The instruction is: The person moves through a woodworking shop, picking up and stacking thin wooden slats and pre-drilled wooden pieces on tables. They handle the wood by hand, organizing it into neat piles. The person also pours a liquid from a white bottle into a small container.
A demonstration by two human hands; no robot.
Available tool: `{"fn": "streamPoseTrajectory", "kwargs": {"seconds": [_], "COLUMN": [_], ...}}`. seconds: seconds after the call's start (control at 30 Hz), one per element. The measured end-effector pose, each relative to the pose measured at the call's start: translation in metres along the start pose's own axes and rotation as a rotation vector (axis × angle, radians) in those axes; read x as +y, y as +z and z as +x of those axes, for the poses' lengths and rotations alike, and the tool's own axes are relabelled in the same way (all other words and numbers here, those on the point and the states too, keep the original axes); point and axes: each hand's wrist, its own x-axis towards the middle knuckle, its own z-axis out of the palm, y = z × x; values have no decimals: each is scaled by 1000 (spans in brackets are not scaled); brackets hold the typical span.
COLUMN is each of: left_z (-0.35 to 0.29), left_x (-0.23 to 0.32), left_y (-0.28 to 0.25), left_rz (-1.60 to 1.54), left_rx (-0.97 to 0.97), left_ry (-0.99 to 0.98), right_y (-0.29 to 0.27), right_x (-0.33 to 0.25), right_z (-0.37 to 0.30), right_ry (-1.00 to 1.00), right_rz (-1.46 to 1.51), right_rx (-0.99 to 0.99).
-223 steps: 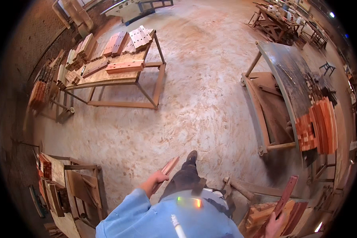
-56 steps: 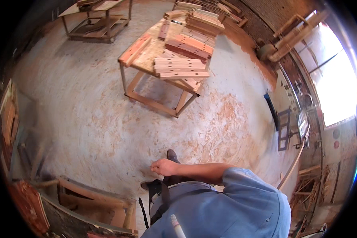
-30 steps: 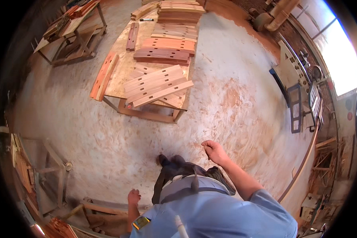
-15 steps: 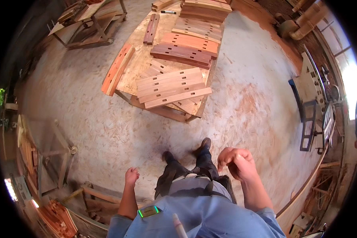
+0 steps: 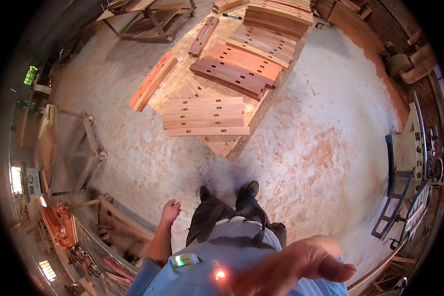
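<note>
Head view: two bare hands are catalogued over a light blue shirt (image 5: 209,251) and a scuffed concrete floor (image 5: 330,98). The left hand (image 5: 171,211) is carried low beside the body with its fingers loosely curled; whether anything is held in it cannot be told. The right hand (image 5: 301,261) is raised close to the lens, its thumb spread out to the right and its fingers blurred toward a cigarette (image 5: 220,274), whose glowing tip (orange-white) is seen in front of the shirt; whether the cigarette is gripped cannot be told. Ahead of the shoes (image 5: 252,188), a plywood-topped table (image 5: 182,79) is set at a slant. On its near end, pale slotted boards (image 5: 203,117) are laid side by side across others; behind these, dark reddish-brown slotted boards (image 5: 232,79) and orange slotted boards (image 5: 246,59) are ranked. An orange slotted plank (image 5: 151,79) is placed along the left edge, and a marker pen (image 5: 232,16) is set toward the far end. At far right, a pale machine (image 5: 412,163) is partly shown.
</note>
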Motion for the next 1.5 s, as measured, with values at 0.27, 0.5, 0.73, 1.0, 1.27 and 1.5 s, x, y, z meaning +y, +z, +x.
{"fn": "streamPoseTrajectory", "kwargs": {"seconds": [0.27, 0.5, 0.73, 1.0, 1.27, 1.5], "left_z": [1, 47, 134, 223, 253, 221], "left_x": [2, 135, 320, 416, 429, 406], "left_y": [-1, -48, -92, -104, -106, -89], "left_rz": [177, 372, 476, 824, 840, 680], "left_rx": [89, 349, 558, 629, 543, 501], "left_ry": [155, 569, 898, 822, 719, 867], "right_y": [-12, -39, -94, -68, -76, -99], "right_x": [-46, -62, -102, -53, -16, -12], "right_z": [-17, -49, -167, -284, -287, -270], "right_ry": [219, 90, -245, -109, -50, 74], "right_rz": [-143, -52, -751, -754, -706, -751], "right_rx": [-59, 800, 1726, 2431, 2544, 2515]}}
